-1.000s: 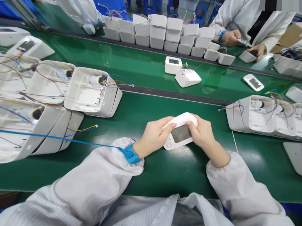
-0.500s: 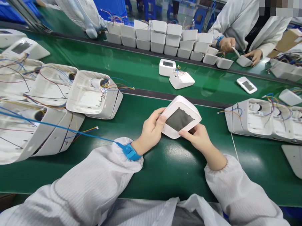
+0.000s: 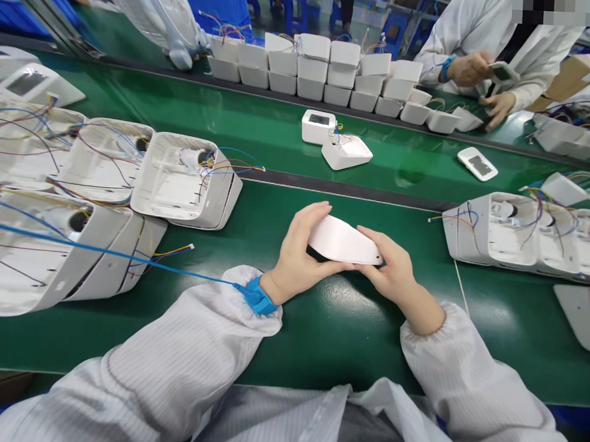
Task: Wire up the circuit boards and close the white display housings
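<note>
Landmark is the open wired housing [image 3: 179, 180], lying on its side on the green belt [image 3: 319, 333] with its coloured leads trailing out. To its left, more opened housings [image 3: 34, 249] are nested against each other, and a blue cord [image 3: 102, 252] runs across them.

Down and to the right of the wired housing is a blue wrist strap [image 3: 256, 299] on the left sleeve. Just past it, the left hand [image 3: 298, 257] is curled round the near end of the white casing [image 3: 343, 241], fingers over the top and thumb tucked under. The casing sits well to the right of the wired housing, held just above the belt with its smooth back upward and only a dark sliver of the underside showing.

Further right, the right hand [image 3: 390, 272] is half closed, pinching the tapered far end with its fingertips.

My read is that it's a light, stiff plastic shell, glossy enough to slip. Gripping both ends by the edges looks the safest hold, with the fingers kept off the hidden face.

Far right of the wired housing is another row of wired housings [image 3: 514, 234]. Up beyond those, across the belt, a co-worker's hands [image 3: 470, 67] are holding a small unit.
</note>
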Available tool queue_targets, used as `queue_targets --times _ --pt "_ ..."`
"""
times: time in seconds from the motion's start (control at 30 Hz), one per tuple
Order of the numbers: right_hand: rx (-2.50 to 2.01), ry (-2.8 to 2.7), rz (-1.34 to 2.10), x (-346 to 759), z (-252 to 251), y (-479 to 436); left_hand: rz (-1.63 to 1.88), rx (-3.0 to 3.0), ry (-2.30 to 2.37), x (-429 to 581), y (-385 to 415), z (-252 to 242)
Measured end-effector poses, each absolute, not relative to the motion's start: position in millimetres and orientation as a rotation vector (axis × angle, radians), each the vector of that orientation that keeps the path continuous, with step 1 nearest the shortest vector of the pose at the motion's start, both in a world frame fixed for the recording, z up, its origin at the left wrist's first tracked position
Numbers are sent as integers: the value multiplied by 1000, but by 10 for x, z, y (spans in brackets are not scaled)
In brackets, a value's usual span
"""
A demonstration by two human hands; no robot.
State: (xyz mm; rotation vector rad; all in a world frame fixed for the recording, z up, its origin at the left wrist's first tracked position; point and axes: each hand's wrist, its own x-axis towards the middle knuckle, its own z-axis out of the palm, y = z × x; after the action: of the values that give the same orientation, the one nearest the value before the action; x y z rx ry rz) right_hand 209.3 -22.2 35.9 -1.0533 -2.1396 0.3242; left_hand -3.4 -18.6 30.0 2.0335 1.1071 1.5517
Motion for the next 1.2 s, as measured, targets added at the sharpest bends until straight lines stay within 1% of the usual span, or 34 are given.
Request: queue_targets --times 0.1,0.2,0.4,0.6,0.7,0.8,0.9,1.0,1.1,1.2 --pt "-1016 -2139 259 2098 387 -252 1463 1979 1137 -29 -198 307" --pt "-987 -2162 270 2066 439 -281 1411 1891 1123 -31 -199 292" --pt "-991 -2061 290 1951 484 -343 1337 1847 1258 -41 -223 342" --pt "-1069 -2112 331 1967 478 -268 1337 1852 1304 -38 -196 332" --pt "-1127 -2167 288 2042 464 -203 1320 1880 1247 -44 -171 286" --pt "-1279 -2138 265 2150 413 -122 1281 1928 1162 -43 -147 236" --pt "-1466 -1928 388 2260 303 9 1260 1960 1172 -34 -130 209" --pt "-1542 -1596 588 2341 170 204 1226 2009 1198 -28 -127 222" --pt "-1448 -1240 784 2377 64 403 1182 2061 1164 -24 -132 254" --pt "-1246 -1094 782 2368 -4 501 1156 2097 1120 -22 -141 277"
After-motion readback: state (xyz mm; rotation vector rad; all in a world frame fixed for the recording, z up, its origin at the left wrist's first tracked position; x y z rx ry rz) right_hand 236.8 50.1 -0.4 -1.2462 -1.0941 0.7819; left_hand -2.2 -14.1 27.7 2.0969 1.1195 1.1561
